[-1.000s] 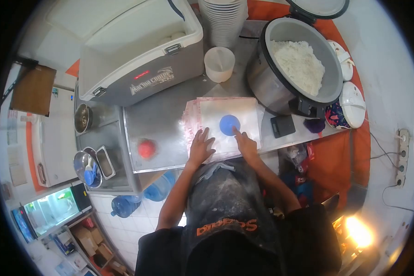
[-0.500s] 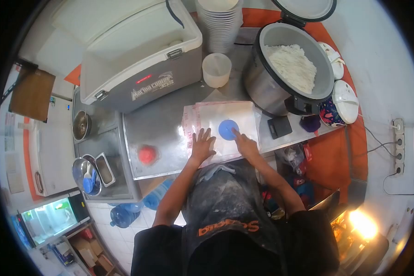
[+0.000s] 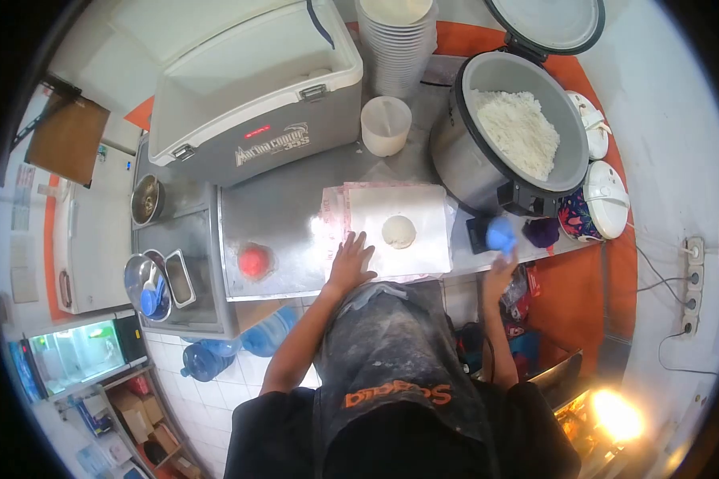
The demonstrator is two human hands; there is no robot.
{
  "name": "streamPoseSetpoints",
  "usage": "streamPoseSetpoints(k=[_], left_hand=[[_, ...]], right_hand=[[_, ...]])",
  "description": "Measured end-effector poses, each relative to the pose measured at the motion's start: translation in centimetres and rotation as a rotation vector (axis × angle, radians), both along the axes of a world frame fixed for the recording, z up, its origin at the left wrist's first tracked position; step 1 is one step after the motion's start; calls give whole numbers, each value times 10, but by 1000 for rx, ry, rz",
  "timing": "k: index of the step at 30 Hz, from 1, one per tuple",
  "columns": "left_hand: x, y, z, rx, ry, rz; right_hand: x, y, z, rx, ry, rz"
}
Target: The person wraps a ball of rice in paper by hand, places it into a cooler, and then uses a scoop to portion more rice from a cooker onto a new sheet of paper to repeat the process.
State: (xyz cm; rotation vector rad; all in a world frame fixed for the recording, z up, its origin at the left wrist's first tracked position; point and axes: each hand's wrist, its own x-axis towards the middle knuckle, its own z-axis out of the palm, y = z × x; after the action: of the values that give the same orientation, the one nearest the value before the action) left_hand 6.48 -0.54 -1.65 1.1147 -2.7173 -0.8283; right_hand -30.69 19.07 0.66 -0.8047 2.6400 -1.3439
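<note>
My left hand (image 3: pixel 351 263) lies with fingers spread on the left part of a stack of wrapping paper (image 3: pixel 427 203), which has red print along its left side. A round, flattened white mound of rice (image 3: pixel 399 231) sits on the top sheet. To the right of the stack, my right hand (image 3: pixel 499 274) grips a small blue bowl (image 3: pixel 501 234) by its near side; its edges are slightly blurred. The bowl is beside a flat black device (image 3: pixel 478 235) and partly overlaps it in view. A dark purple cloth-like bundle (image 3: pixel 541 232) lies just right of the bowl.
A large rice cooker (image 3: pixel 457 160) with its lid up holds white rice (image 3: pixel 515 132). An open cooler box (image 3: pixel 295 148), a white tub (image 3: pixel 386 126) and stacked containers (image 3: pixel 395 52) stand at the back. A red round object (image 3: pixel 254 261) is on the left of the metal table (image 3: pixel 287 215).
My right hand has lifted the blue bowl off the paper and moved it right, uncovering the rice mound. My left hand stays on the paper. The camera view has shifted slightly.
</note>
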Motion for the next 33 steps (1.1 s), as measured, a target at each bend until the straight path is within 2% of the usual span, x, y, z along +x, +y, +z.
streamPoseSetpoints(k=[1, 5, 7, 8, 10, 11, 13, 15, 17, 18, 20, 22, 24, 30, 33], left_hand=[[-3, 1, 5, -4, -1, 5], [-4, 5, 10, 1, -54, -21], [-4, 5, 15, -7, -76, -58], [-4, 5, 20, -18, -115, -80], [-8, 1, 24, -31, -148, -90], [-7, 2, 22, -35, -115, -95], [0, 7, 14, -25, -86, -88], [6, 4, 1, 29, 89, -45], [2, 0, -3, 65, 140, -2], [3, 0, 0, 102, 189, 45], [4, 0, 5, 90, 145, 14], [4, 0, 9, 74, 115, -3], [6, 1, 10, 52, 76, -54], [12, 9, 3, -106, 42, -90], [14, 7, 2, -69, 33, -90]], right_hand=[[-32, 8, -19, -40, -40, -101], [-118, -13, -42, 41, -187, -142], [-141, -28, -57, 42, 9, 108], [-139, -29, -58, 37, 5, 105], [-110, -46, -18, 365, 547, -121], [-96, -53, 2, 229, 645, -94], [-68, -51, -7, 125, 427, 370], [-31, -53, -52, 173, 407, 927], [29, -54, -8, 168, 291, 1039], [40, -54, -7, 169, 281, 1032], [53, -59, -3, 284, 215, 1193], [49, -65, -12, 276, 256, 1201], [42, -76, -17, 314, 171, 1320], [37, -78, -14, 417, 147, 1315], [38, -76, -10, 367, 128, 1358]])
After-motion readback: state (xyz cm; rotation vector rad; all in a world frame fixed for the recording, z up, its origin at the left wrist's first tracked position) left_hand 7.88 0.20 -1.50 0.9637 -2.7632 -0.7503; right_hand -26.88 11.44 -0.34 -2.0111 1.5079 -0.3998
